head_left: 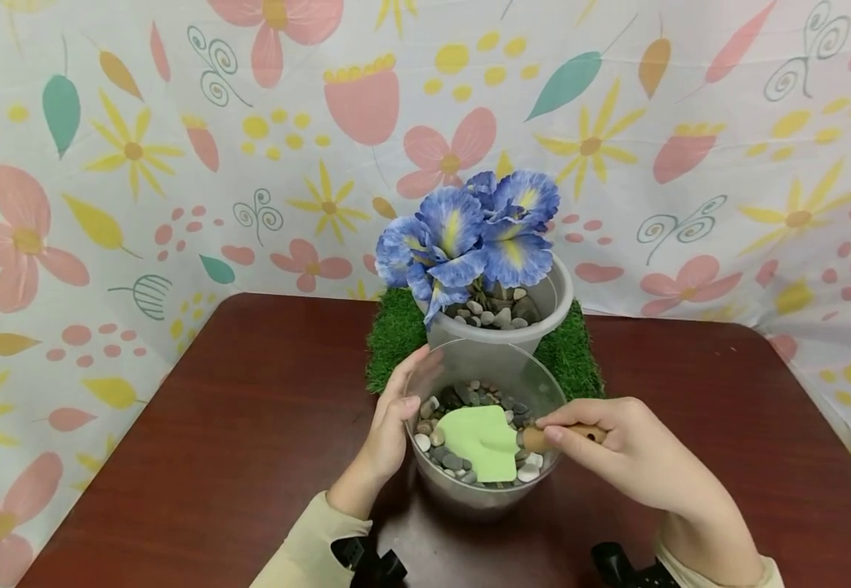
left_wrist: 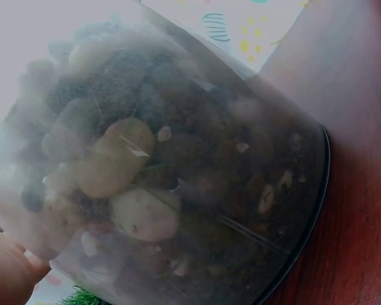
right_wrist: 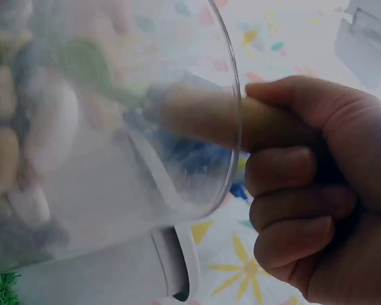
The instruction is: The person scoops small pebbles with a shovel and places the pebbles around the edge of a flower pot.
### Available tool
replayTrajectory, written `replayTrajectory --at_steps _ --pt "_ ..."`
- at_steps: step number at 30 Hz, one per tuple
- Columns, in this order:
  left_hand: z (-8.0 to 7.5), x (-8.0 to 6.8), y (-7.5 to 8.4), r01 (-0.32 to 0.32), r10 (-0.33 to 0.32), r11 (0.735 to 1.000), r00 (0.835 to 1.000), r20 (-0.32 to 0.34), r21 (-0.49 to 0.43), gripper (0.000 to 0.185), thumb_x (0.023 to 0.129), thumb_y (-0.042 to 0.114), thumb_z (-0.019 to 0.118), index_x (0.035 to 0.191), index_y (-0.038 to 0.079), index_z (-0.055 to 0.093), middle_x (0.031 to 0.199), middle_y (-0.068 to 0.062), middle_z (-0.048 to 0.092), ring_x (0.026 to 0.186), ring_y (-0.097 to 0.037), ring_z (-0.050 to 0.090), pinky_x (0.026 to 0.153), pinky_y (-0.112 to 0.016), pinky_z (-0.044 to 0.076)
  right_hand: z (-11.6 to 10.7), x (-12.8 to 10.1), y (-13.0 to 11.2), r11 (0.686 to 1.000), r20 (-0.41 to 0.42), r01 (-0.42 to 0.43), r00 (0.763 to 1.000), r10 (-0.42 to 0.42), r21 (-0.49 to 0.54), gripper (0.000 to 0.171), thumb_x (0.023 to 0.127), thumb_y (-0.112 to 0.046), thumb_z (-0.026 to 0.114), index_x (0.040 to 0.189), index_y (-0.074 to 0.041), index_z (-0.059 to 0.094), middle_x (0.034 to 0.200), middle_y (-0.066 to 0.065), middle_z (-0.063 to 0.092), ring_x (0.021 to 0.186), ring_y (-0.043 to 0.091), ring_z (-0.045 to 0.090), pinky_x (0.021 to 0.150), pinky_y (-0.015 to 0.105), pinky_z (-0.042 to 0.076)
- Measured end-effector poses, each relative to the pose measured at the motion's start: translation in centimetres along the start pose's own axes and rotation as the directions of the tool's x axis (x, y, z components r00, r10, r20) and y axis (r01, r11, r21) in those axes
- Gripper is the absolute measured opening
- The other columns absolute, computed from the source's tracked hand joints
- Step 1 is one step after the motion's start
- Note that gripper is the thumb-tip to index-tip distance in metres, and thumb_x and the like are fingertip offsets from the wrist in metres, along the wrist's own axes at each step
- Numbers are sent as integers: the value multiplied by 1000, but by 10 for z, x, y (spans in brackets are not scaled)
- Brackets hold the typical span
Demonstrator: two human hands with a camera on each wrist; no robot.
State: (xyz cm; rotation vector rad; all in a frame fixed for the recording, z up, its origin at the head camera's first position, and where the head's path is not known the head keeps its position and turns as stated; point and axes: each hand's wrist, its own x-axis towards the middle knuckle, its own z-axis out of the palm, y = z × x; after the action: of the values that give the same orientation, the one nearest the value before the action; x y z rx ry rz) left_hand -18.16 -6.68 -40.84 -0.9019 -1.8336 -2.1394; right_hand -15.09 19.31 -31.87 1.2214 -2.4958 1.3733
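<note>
A clear plastic pot (head_left: 470, 502) stands near the table's front, with pebbles (head_left: 446, 457) of mixed greys, browns and whites inside. My left hand (head_left: 389, 429) holds this pot by its left side, thumb near the rim. In my right hand (head_left: 634, 453) is a small garden trowel (head_left: 480, 441) with a light green blade, gripped by its wooden handle (right_wrist: 209, 117). The blade lies inside the pot, over the pebbles. Through the clear wall in the left wrist view, dark soil and stones (left_wrist: 146, 213) show.
Behind the clear pot, a white pot (head_left: 554, 306) with blue artificial flowers (head_left: 462, 233) and pebbles stands on a green turf mat (head_left: 576, 359). The dark red table (head_left: 249, 457) extends to both sides. A flower-patterned cloth (head_left: 278, 163) hangs behind it.
</note>
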Motion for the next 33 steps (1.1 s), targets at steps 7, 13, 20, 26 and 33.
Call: replayTrajectory --at_steps 7,13,20,26,33 --pt "-1 1 0 4 -4 1000 1000 2 1 58 85 16 28 140 0 19 139 -26 29 127 -41 30 101 -56 24 -5 3 11 984 82 -100 993 89 149 22 86 -1 51 98 -10 67 91 -1 70 81 15 66 65 27 53" --pt "0 1 1 7 -7 1000 1000 -3 5 58 84 13 27 140 0 20 138 -27 30 126 -41 31 100 -59 23 -11 2 15 986 38 -114 993 110 119 21 85 -1 53 95 -11 68 86 -2 70 74 11 65 61 26 52" --pt "-1 1 1 -14 15 1000 1000 -9 28 58 84 10 27 138 -7 19 137 -27 32 126 -41 32 98 -60 24 -14 -2 19 983 -10 -148 989 150 105 20 84 0 54 93 -10 69 80 -1 65 62 10 57 52 27 48" --pt "-1 1 2 -2 2 1000 1000 -5 25 57 84 10 26 138 -6 19 138 -27 31 126 -41 32 98 -61 24 -13 2 22 957 -11 -231 972 236 173 16 85 -4 54 90 -6 69 68 -2 60 51 10 48 44 28 42" --pt "-1 1 0 -5 5 999 1000 -13 32 58 84 14 28 139 -3 21 137 -25 33 126 -40 33 99 -59 25 -14 2 24 928 -35 -281 954 298 247 18 87 -5 52 92 4 67 46 1 38 39 17 32 38 30 36"
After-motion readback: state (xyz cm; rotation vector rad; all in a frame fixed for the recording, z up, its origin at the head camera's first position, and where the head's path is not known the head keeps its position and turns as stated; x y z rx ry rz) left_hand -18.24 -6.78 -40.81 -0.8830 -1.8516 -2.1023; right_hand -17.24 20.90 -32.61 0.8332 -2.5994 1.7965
